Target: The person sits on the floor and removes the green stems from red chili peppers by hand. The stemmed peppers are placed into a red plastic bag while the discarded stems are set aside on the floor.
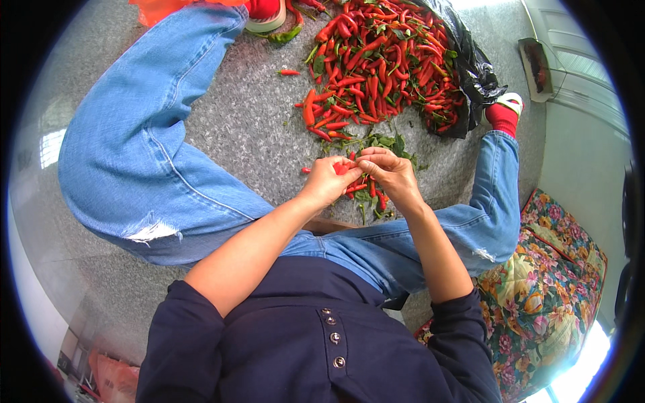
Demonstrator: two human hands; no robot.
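My left hand (328,180) is closed around red chili peppers (341,168), which show between its thumb and fingers. Thumb and fingertips of my right hand (392,175) come together right beside the left fingertips; what they pinch is too small to tell. Below both hands, several loose red chilies (358,188) lie among green leaves and stems on the grey speckled floor (247,116). Just beyond is a patch of green leafy sprigs (388,143). Farther out spreads a large heap of red chili peppers (375,65), mixed with leaves and a few green pods.
A black plastic bag (471,75) lines the heap's right side, next to my shoe (513,102). One chili (288,72) lies apart on the floor. Orange plastic (161,11) is at the top left. At right are a floral quilted cloth (541,302) and a white-edged object (535,70) by the wall.
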